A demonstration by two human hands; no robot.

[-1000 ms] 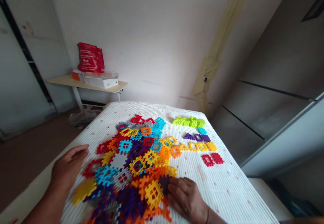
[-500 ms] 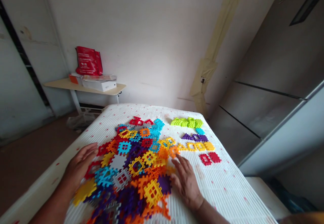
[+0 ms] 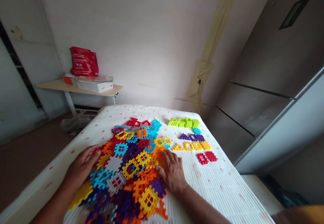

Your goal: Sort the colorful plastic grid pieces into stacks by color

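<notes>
- Since a second ago the right hand (image 3: 172, 173) has slid up from the pile's lower edge to its right side; the left hand (image 3: 82, 165) has edged inward.
- Both lie flat, fingers spread, grasping nothing, bracketing the pile (image 3: 129, 165) at lower centre as if to corral it.
- Sorted rows sit upper right: green (image 3: 184, 122), purple (image 3: 192, 137), yellow (image 3: 192, 146), red (image 3: 206, 157).
- All rest on the white mat (image 3: 222, 183).

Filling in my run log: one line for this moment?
left hand: flat on tile pile | right hand: flat on pile | sorted tiles: apart, right
</notes>
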